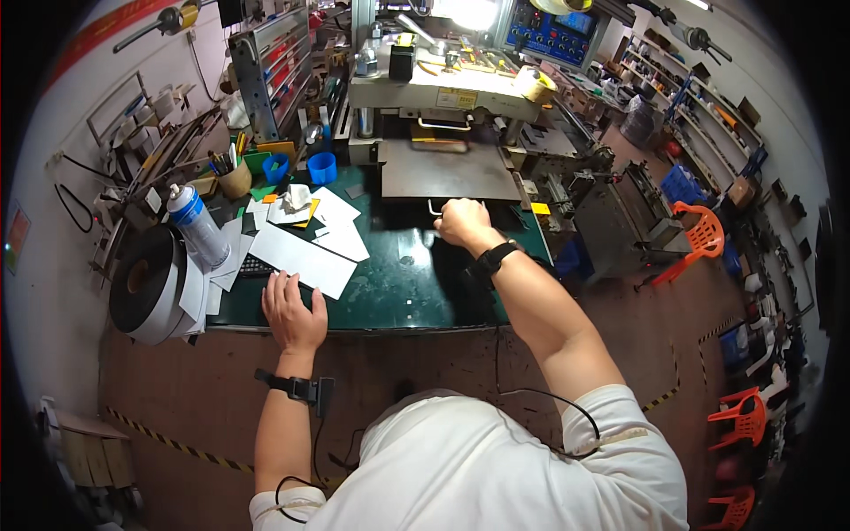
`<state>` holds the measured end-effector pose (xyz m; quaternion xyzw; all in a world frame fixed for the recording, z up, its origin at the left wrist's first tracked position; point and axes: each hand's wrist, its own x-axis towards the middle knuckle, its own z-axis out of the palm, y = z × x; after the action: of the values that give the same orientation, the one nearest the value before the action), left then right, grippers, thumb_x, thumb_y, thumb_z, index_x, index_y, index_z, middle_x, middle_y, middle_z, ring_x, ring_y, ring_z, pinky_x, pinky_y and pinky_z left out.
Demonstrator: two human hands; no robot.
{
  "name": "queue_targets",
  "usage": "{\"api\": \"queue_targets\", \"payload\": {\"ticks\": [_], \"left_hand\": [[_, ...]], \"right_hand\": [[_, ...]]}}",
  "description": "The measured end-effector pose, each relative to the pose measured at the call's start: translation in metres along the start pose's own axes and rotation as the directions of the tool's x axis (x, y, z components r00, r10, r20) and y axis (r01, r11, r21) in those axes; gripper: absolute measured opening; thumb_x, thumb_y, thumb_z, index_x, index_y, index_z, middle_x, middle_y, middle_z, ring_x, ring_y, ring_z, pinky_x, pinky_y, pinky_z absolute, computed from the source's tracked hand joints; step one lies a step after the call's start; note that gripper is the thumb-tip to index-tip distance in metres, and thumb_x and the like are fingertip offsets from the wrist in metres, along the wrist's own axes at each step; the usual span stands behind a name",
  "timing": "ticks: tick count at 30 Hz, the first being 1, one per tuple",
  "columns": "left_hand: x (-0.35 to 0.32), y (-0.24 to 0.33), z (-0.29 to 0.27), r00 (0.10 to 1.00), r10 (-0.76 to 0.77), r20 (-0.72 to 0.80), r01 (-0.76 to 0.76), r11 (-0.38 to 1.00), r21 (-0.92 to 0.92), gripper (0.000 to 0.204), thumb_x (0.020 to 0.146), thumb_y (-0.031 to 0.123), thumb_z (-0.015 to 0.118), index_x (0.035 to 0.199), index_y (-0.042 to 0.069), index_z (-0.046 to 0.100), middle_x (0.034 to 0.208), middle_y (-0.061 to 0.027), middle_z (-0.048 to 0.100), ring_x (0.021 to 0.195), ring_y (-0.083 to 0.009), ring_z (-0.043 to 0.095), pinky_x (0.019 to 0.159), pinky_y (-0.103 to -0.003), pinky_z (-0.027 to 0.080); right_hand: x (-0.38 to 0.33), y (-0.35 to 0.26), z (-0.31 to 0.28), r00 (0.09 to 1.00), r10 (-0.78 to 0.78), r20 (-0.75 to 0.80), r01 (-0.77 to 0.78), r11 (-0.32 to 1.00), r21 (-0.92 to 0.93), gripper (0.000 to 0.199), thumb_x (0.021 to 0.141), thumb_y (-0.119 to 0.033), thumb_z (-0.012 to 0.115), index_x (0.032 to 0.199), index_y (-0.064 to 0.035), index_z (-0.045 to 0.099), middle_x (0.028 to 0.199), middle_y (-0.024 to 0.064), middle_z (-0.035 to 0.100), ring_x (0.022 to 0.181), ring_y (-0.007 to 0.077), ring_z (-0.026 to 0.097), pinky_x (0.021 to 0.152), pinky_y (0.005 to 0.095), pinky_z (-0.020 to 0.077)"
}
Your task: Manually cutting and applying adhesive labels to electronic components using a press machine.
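Observation:
My right hand (464, 222) is closed around the metal handle (434, 208) at the front of a flat steel plate (447, 173). This plate sticks out from under the body of a press machine (443, 93), above the green table (390, 296). My left hand (292, 311) lies with its fingers spread at the table's front edge, by the lower edge of a white paper sheet (305, 257). A black keypad or calculator (255, 265) is partly covered by that sheet. Both wrists wear black straps.
Left of the sheet stand a spray can (198, 226) and a large black roll (142, 281). Behind are a pen cup (235, 180), blue tape rolls (322, 167) and paper scraps. To the right are a metal machine (620, 221) and an orange chair (704, 232).

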<state>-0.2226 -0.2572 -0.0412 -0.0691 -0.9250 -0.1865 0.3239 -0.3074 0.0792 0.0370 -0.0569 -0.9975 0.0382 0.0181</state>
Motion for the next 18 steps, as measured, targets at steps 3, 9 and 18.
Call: {"api": "queue_targets", "payload": {"ticks": [3, 9, 18], "left_hand": [[0.002, 0.001, 0.002, 0.999, 0.023, -0.032, -0.023, 1.0, 0.003, 0.042, 0.087, 0.025, 0.066, 0.12, 0.0, 0.06, 0.131, -0.0206, 0.057, 0.13, -0.0389, 0.045, 0.111, -0.049, 0.032], [-0.001, -0.002, 0.0, 0.997, 0.057, -0.057, -0.057, 0.998, 0.013, 0.036, 0.09, 0.023, 0.063, 0.118, -0.001, 0.06, 0.128, -0.0217, 0.059, 0.128, -0.0404, 0.048, 0.11, -0.05, 0.034], [0.003, 0.002, -0.002, 0.998, 0.064, 0.006, -0.064, 0.998, -0.025, 0.038, 0.09, 0.024, 0.062, 0.116, -0.003, 0.059, 0.126, -0.0234, 0.058, 0.128, -0.043, 0.046, 0.111, -0.052, 0.032]], "right_hand": [[-0.012, 0.002, 0.005, 0.999, -0.027, -0.022, 0.028, 0.999, 0.033, 0.034, 0.083, -0.04, 0.069, 0.09, -0.0072, 0.075, 0.093, 0.0167, 0.073, 0.093, 0.0344, 0.07, 0.083, 0.0433, 0.0549], [-0.041, 0.001, -0.004, 0.989, -0.146, -0.032, 0.148, 0.986, 0.077, 0.039, 0.079, -0.042, 0.07, 0.079, -0.0037, 0.074, 0.078, 0.0179, 0.071, 0.078, 0.036, 0.07, 0.075, 0.045, 0.0556], [-0.064, 0.012, -0.016, 0.963, -0.271, -0.017, 0.271, 0.954, 0.131, 0.043, 0.079, -0.045, 0.074, 0.077, -0.003, 0.072, 0.075, 0.0153, 0.071, 0.074, 0.0317, 0.071, 0.071, 0.0406, 0.0559]]}}
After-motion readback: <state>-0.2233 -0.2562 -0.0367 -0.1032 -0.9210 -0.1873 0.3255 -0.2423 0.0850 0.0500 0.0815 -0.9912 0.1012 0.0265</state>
